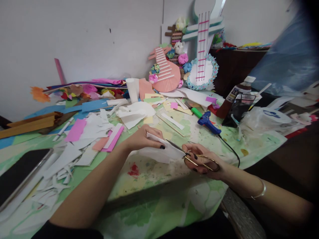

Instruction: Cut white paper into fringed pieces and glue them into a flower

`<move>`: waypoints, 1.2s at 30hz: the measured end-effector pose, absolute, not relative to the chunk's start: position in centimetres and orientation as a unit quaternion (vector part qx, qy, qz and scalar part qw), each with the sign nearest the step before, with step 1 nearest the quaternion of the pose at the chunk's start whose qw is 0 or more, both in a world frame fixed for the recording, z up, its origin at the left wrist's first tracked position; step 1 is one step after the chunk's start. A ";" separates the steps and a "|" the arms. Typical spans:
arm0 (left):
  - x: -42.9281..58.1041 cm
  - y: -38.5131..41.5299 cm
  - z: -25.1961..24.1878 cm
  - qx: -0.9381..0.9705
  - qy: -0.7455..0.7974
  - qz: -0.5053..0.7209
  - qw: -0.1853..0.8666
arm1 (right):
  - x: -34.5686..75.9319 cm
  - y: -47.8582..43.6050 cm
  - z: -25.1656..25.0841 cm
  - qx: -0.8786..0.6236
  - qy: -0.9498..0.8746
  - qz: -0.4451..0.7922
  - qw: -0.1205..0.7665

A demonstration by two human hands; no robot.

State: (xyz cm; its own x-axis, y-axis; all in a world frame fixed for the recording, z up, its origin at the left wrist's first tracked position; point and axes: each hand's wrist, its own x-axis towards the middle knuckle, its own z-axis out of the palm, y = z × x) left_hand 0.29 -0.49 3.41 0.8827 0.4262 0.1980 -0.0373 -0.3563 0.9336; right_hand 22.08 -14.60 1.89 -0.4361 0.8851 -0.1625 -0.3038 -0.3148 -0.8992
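My left hand (149, 136) pinches a white sheet of paper (159, 153), thumb on top, just above the table's front edge. In my right hand (199, 157) is a pair of gold-handled scissors (190, 159), its blades pointing left along the upper edge of the paper. My right fingers are wrapped round the handle loops. The blades lie against the paper, and part of them is hidden by it. Behind my hands, a thin wooden stick (170, 125) and a white paper strip (172, 121) rest on the green patterned tablecloth (149, 184).
A blue glue gun (208, 123) with a cord lies right of centre. Paper scraps (87, 127) and a phone (23, 172) are on the left. At the back stand paper instruments (166, 74), with a brown bottle (235, 94) and plastic bag (267, 121) at right.
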 end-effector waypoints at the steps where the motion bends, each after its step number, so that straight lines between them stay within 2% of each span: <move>1: 0.3 -0.5 3.5 0.797 0.128 0.207 0.552 | 22.0 -14.6 2.0 -0.349 -0.423 0.733 0.403; 36: 1.2 -1.6 2.9 0.779 0.183 0.196 0.567 | 21.4 -13.6 1.9 -0.380 -0.452 0.711 0.382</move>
